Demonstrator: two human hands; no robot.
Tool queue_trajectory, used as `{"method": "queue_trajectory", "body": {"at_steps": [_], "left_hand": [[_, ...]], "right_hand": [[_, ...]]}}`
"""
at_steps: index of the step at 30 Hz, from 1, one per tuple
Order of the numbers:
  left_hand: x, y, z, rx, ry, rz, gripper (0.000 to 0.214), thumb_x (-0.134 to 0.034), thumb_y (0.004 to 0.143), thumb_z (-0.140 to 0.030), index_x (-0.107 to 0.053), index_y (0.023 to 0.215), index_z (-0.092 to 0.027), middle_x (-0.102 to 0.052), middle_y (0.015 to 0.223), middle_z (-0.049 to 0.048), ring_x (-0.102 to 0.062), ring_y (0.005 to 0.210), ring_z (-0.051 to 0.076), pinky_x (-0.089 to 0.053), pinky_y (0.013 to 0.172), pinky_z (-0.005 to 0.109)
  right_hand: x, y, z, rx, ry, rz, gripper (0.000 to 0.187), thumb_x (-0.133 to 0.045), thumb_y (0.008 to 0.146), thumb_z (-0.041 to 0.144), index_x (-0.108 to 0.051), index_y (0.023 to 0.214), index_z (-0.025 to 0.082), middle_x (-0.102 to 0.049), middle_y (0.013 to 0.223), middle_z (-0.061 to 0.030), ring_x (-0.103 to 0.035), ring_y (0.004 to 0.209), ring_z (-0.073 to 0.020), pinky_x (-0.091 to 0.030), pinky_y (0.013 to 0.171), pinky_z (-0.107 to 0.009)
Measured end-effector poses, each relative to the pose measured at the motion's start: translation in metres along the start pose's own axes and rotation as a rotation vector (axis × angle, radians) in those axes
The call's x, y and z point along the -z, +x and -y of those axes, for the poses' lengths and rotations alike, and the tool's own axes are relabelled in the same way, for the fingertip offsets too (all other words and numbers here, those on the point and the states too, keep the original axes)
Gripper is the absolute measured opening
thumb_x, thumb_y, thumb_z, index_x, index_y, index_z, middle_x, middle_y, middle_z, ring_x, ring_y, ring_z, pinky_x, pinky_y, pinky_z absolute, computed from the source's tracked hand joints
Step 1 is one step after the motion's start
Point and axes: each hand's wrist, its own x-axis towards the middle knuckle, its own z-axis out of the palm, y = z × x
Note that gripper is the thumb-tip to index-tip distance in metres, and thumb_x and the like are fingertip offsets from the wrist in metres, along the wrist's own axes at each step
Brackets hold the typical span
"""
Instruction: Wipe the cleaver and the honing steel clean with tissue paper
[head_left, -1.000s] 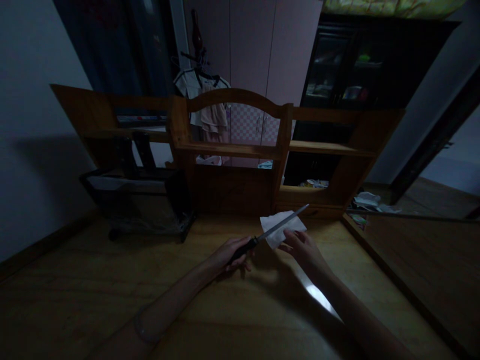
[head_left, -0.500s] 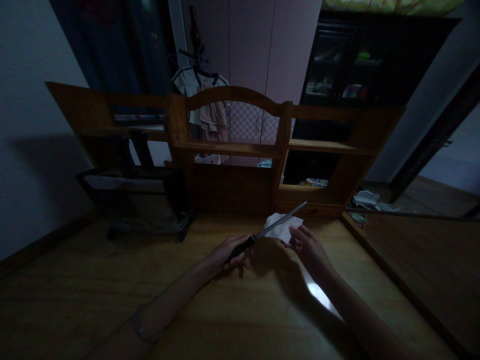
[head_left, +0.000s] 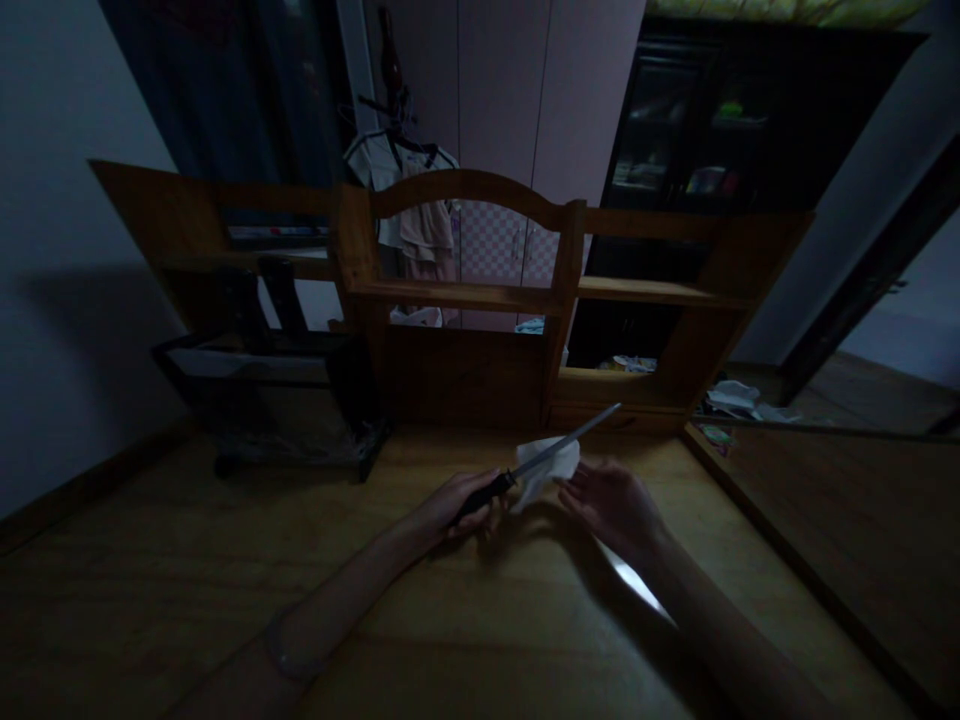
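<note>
My left hand (head_left: 466,503) is closed around the black handle of a sharpening steel (head_left: 566,440). Its thin grey rod slants up to the right above the desk. A white tissue (head_left: 549,462) lies against the lower half of the rod, and one corner hangs down. My right hand (head_left: 611,500) pinches the tissue's right side, just below the rod; the fingers are slightly blurred. On the left stands a black knife block (head_left: 259,400) with clear walls, and two black-handled knives (head_left: 283,295) rise out of it.
A wooden shelf unit (head_left: 465,292) runs along the back of the wooden desk (head_left: 420,620). The desk's raised edge (head_left: 795,565) is at the right. Behind are hanging clothes (head_left: 420,210), a pink wardrobe (head_left: 499,100) and a dark cabinet (head_left: 750,130).
My right hand and the tissue have moved left and slightly down along the rod, toward the handle. The left hand and sharpening steel stay nearly where they were.
</note>
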Motion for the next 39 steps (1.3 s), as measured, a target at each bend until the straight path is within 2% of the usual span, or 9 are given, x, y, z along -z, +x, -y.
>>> {"method": "queue_trajectory", "body": {"at_steps": [3,6,13,16,25,29,32,35,39], "left_hand": [[-0.002,-0.002,-0.002,-0.003,0.000,-0.006,0.047,-0.042,0.086,-0.055,-0.062,0.080,-0.012,-0.033,0.032,-0.0095,-0.021,0.024,0.005,-0.047,0.047,0.024],[-0.004,-0.004,-0.004,-0.013,-0.024,0.007,0.047,-0.041,0.087,-0.055,-0.061,0.079,-0.012,-0.032,0.032,-0.0095,-0.021,0.024,0.004,-0.047,0.048,0.024],[-0.005,-0.006,-0.007,-0.014,-0.068,0.043,0.046,-0.039,0.089,-0.053,-0.061,0.081,-0.013,-0.032,0.032,-0.0095,-0.022,0.026,0.004,-0.051,0.056,0.027],[-0.004,-0.005,-0.006,-0.025,-0.068,0.052,0.047,-0.039,0.089,-0.053,-0.061,0.081,-0.013,-0.032,0.033,-0.0093,-0.022,0.026,0.004,-0.051,0.057,0.028],[-0.002,-0.004,-0.004,-0.017,-0.062,0.062,0.046,-0.039,0.090,-0.050,-0.062,0.082,-0.012,-0.032,0.032,-0.0089,-0.023,0.025,0.004,-0.048,0.050,0.024],[0.000,-0.002,-0.002,-0.019,-0.049,0.074,0.047,-0.038,0.090,-0.051,-0.062,0.081,-0.012,-0.033,0.033,-0.0088,-0.023,0.025,0.005,-0.050,0.053,0.027],[-0.001,-0.003,-0.003,-0.007,-0.034,0.068,0.047,-0.038,0.089,-0.052,-0.062,0.080,-0.013,-0.032,0.033,-0.0091,-0.023,0.025,0.005,-0.050,0.053,0.027],[-0.004,-0.006,-0.006,0.001,-0.006,0.053,0.046,-0.040,0.088,-0.053,-0.062,0.081,-0.013,-0.032,0.033,-0.0091,-0.022,0.026,0.004,-0.046,0.048,0.023],[-0.005,-0.007,-0.008,-0.002,-0.005,0.043,0.046,-0.040,0.089,-0.052,-0.062,0.081,-0.013,-0.033,0.033,-0.0088,-0.023,0.025,0.004,-0.044,0.045,0.021]], "right_hand": [[-0.008,0.000,-0.003,-0.118,0.122,0.117,0.047,-0.050,0.066,0.017,-0.061,0.111,0.020,-0.062,0.118,-0.0073,-0.056,0.111,-0.0244,-0.044,0.097,-0.040],[-0.014,0.000,-0.008,-0.125,0.134,0.140,0.060,-0.052,0.061,0.010,-0.056,0.119,0.024,-0.062,0.118,-0.0063,-0.058,0.109,-0.0238,-0.046,0.092,-0.037],[-0.026,-0.006,-0.008,-0.115,-0.001,0.103,0.063,-0.065,0.068,0.011,-0.050,0.127,0.027,-0.065,0.113,-0.0073,-0.065,0.091,-0.0230,-0.050,0.078,-0.034],[-0.028,-0.008,-0.006,-0.073,-0.055,0.070,0.059,-0.070,0.068,0.014,-0.053,0.124,0.027,-0.064,0.115,-0.0078,-0.065,0.092,-0.0229,-0.050,0.080,-0.034],[-0.032,-0.010,-0.006,0.032,-0.203,0.121,0.054,-0.071,0.075,0.026,-0.051,0.125,0.025,-0.061,0.120,-0.0101,-0.058,0.107,-0.0282,-0.045,0.092,-0.043],[-0.036,-0.014,-0.008,-0.009,-0.147,0.138,0.062,-0.070,0.077,0.025,-0.043,0.132,0.027,-0.060,0.121,-0.0100,-0.061,0.103,-0.0267,-0.044,0.093,-0.043],[-0.040,-0.015,-0.011,-0.040,-0.046,0.119,0.079,-0.070,0.077,0.023,-0.025,0.141,0.036,-0.058,0.125,-0.0062,-0.060,0.106,-0.0246,-0.042,0.096,-0.043],[-0.040,-0.012,-0.014,-0.052,0.032,0.117,0.084,-0.066,0.081,0.026,-0.012,0.144,0.040,-0.060,0.123,-0.0043,-0.059,0.108,-0.0230,-0.041,0.097,-0.044],[-0.037,-0.005,-0.017,-0.062,0.098,0.099,0.078,-0.064,0.082,0.035,-0.014,0.142,0.041,-0.060,0.123,-0.0052,-0.059,0.109,-0.0242,-0.045,0.091,-0.043]]}}
